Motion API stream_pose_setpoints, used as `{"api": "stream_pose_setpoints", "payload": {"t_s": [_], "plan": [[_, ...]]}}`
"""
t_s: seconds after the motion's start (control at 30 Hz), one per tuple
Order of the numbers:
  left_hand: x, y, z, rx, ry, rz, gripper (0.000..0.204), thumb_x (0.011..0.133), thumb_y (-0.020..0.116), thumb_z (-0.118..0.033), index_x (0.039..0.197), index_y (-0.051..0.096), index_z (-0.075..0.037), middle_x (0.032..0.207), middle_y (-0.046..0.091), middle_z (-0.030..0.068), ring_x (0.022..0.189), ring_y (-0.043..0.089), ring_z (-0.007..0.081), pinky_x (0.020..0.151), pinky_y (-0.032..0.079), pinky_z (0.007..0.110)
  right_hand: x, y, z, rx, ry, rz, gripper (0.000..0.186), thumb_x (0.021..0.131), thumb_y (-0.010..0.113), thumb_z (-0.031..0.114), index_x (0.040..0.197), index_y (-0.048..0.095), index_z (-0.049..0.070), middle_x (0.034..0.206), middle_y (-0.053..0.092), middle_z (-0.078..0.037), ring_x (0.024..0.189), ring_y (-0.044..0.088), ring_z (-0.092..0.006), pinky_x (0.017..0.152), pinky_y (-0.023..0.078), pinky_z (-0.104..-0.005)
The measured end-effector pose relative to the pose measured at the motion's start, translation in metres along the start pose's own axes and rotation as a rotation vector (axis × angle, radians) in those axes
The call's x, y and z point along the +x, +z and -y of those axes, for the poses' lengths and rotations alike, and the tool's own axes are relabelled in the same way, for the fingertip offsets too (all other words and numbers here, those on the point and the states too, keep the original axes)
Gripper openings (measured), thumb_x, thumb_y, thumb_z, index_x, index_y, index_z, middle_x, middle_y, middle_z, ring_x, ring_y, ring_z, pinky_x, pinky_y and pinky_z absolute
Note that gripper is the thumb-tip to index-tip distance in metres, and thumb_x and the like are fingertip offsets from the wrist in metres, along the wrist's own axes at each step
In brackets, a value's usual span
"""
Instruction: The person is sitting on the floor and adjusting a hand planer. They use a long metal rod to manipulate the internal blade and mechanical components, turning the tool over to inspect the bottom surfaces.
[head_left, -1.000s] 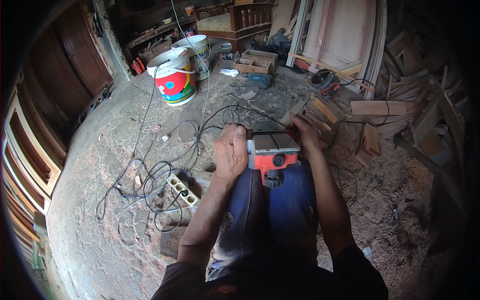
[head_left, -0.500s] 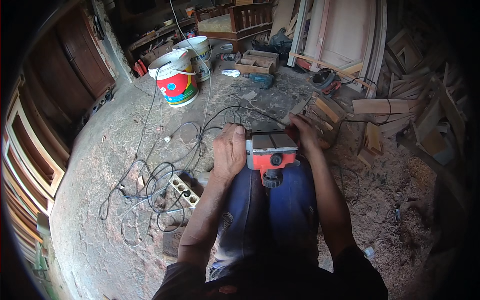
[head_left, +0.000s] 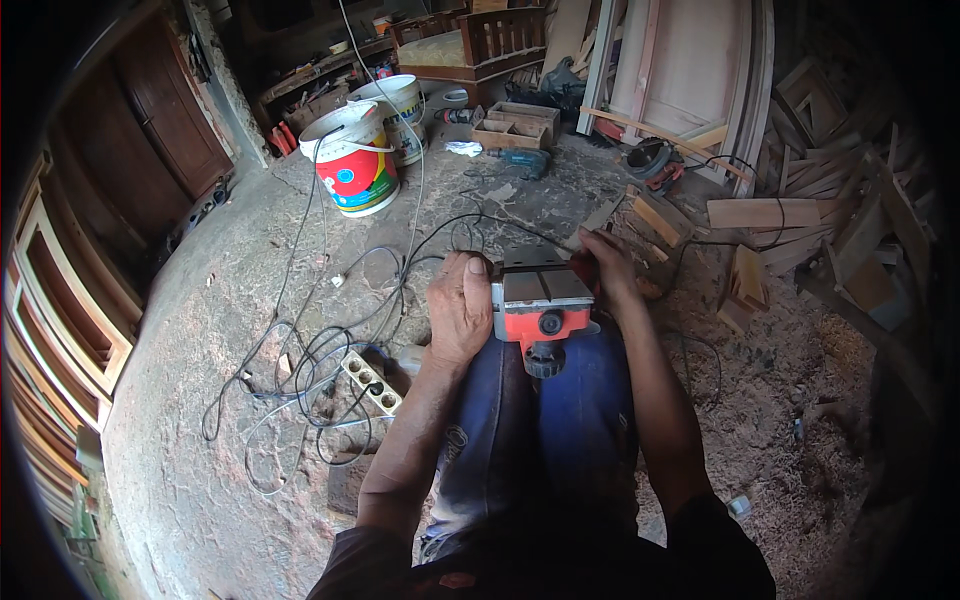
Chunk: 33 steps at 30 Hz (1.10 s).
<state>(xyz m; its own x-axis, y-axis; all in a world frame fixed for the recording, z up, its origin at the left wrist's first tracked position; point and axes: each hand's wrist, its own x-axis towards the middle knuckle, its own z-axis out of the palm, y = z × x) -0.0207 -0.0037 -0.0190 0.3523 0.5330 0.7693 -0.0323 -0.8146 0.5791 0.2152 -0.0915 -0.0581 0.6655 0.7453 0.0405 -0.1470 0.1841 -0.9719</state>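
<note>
An electric hand planer, red and grey with a black round knob at its near end, rests over my knees with its flat metal sole facing up. My left hand is wrapped around its left side, thumb uppermost. On the other side, my right hand grips the tool's right flank near the far end; its fingertips are partly hidden. Blue trousers show beneath the planer.
A white power strip lies among looped cables left of my legs. Two paint buckets, a teal power drill and a wooden box stand farther off. Wood offcuts and shavings cover the right side.
The view has shifted very slightly. Both hands keep the same hold on the planer, which has hardly moved.
</note>
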Motion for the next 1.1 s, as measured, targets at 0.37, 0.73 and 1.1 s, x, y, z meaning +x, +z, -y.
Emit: {"api": "stream_pose_setpoints", "payload": {"t_s": [0.37, 0.73, 1.1], "plan": [[-0.0003, 0.0015, 0.0056, 0.014, -0.010, 0.017, 0.049, 0.107, 0.039, -0.033, 0.083, 0.059, 0.005, 0.075, 0.057, 0.0174, 0.068, 0.054, 0.0309, 0.065, 0.042, 0.040, 0.0023, -0.0015, -0.0045, 0.033, -0.024, 0.010, 0.029, 0.091, 0.070, 0.030, 0.075, 0.061, 0.008, 0.071, 0.060, -0.001, 0.065, 0.055, -0.0100, 0.061, 0.043, -0.0269], [0.0002, 0.0032, -0.0013, -0.034, -0.058, 0.015, 0.036, 0.104, 0.042, -0.018, 0.081, 0.059, 0.002, 0.077, 0.056, 0.0214, 0.072, 0.054, 0.0404, 0.066, 0.042, 0.047, 0.0032, -0.0040, -0.0060, 0.047, -0.044, 0.015, 0.026, 0.092, 0.070, 0.027, 0.077, 0.062, 0.007, 0.072, 0.061, -0.002, 0.065, 0.058, -0.0112, 0.060, 0.046, -0.0274], [0.0008, 0.0032, -0.0033, -0.004, -0.066, 0.010, 0.040, 0.105, 0.040, -0.021, 0.083, 0.063, 0.004, 0.078, 0.061, 0.0201, 0.071, 0.060, 0.0369, 0.066, 0.045, 0.043, 0.0023, -0.0011, -0.0071, -0.020, -0.085, 0.006, 0.026, 0.093, 0.068, 0.026, 0.078, 0.062, 0.006, 0.073, 0.063, -0.004, 0.065, 0.061, -0.0130, 0.060, 0.048, -0.0287]]}}
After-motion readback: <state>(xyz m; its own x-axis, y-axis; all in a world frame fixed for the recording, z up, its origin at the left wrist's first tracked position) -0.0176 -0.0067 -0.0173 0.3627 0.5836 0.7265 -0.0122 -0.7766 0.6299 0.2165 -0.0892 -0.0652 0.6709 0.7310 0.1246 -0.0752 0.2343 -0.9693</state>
